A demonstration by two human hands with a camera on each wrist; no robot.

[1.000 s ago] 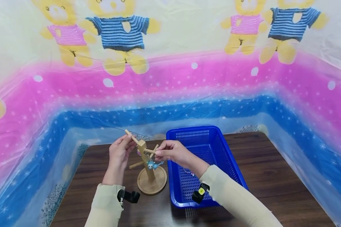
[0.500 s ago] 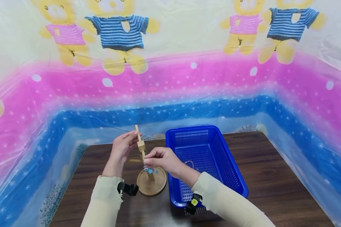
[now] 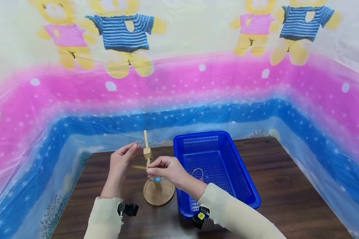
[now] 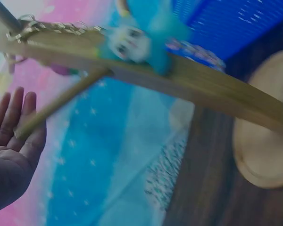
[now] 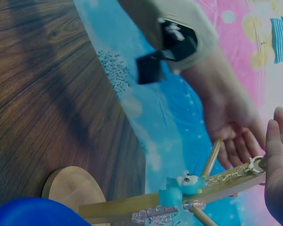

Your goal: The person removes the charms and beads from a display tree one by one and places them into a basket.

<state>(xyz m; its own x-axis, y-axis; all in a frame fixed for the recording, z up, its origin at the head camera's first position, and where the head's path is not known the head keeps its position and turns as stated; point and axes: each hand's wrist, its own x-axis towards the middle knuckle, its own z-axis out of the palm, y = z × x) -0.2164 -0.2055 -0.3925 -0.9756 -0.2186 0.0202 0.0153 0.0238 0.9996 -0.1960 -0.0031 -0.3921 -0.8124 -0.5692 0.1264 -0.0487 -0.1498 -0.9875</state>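
Observation:
A wooden peg stand (image 3: 158, 197) with a round base stands left of the basket. From its upper part hangs a teal animal-figure keychain (image 4: 132, 44) on a gold chain. A clear bead bracelet (image 5: 153, 216) hangs lower, beside the keychain. Part of a purple-pink charm shows behind the post. My right hand (image 3: 169, 169) pinches the front upper peg between thumb and fingers, which cover the peg's end. My left hand (image 3: 121, 162) is just left of the top block, apart from it, fingers relaxed and holding nothing; a lower peg (image 4: 61, 103) overlaps it in the left wrist view.
A blue perforated basket (image 3: 245, 176) stands to the right, with a pink-and-white bead bracelet (image 3: 197, 172) inside. Dark wooden table (image 3: 293, 186) surrounds both. A printed bear curtain (image 3: 179, 86) rises behind the table.
The stand has turned, its upper right peg swinging toward the front with my right hand. My left hand has let go of the rear peg and drawn back to the left.

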